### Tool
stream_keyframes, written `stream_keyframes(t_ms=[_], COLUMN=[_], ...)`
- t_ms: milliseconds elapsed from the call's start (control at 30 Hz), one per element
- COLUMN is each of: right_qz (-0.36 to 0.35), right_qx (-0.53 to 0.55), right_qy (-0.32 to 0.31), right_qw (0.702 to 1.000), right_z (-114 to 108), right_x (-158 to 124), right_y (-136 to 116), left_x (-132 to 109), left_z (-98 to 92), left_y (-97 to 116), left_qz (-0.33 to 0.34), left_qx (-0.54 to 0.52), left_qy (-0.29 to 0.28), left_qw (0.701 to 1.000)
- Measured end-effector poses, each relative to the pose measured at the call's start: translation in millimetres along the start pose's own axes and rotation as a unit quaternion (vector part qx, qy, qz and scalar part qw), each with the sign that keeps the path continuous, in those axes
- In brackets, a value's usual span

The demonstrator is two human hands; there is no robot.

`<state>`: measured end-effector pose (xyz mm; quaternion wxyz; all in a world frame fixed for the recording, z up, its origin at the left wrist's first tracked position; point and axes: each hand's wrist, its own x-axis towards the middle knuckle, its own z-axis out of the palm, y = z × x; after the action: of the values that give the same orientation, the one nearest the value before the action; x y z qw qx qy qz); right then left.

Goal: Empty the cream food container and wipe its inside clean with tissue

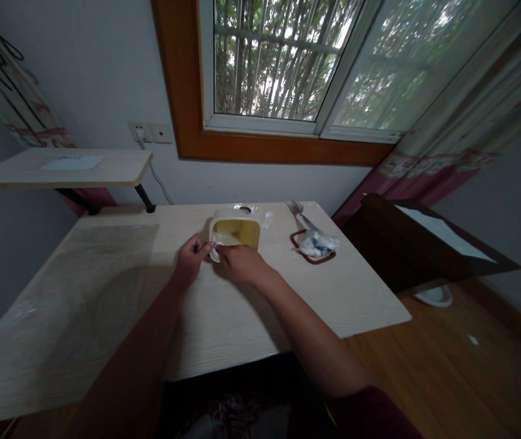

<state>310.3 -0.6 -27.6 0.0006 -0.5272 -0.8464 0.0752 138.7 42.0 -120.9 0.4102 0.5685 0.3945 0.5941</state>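
A cream plastic container (235, 214) with a yellowish inside rests near the far edge of the table, its opening facing me. My left hand (191, 259) is at its front left corner, thumb and fingers closed on the rim. From the right, my right hand (241, 263) reaches across the container's front, its fingers bent in at the same corner, close to the left thumb. A small pale bit shows between the two hands, too small to name. The right hand covers the container's lower front wall.
Right of the container lie a crumpled clear plastic bag (319, 243) and a brown loop-shaped piece (319, 261). A clear sheet (105, 268) covers the table's left side. A raised shelf (118, 174) stands at the back left, and a dark brown cabinet (379, 244) beyond the right edge.
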Motion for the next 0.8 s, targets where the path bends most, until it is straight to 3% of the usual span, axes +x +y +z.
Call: stream_keyframes(t_ms=[267,567,800], right_qz=[-0.019,0.06,0.035], right_qx=[-0.009,-0.058,-0.062], right_qy=[0.003,-0.011,0.013], right_qw=[1.0,0.996,0.997], right_z=[-4.8,-3.7,2.9], right_x=[-11.3,-41.3,-35.5], right_y=[3.2,7.2,14.4], left_x=[-0.5,-2.3,-1.5], left_z=[-2.9,1.6,-2.8], left_y=[2.1,-0.2,3.5], left_qz=[0.0,-0.005,0.0], left_qx=[-0.003,-0.006,0.01], left_qy=[-0.013,-0.021,-0.012], left_qw=[1.0,1.0,1.0])
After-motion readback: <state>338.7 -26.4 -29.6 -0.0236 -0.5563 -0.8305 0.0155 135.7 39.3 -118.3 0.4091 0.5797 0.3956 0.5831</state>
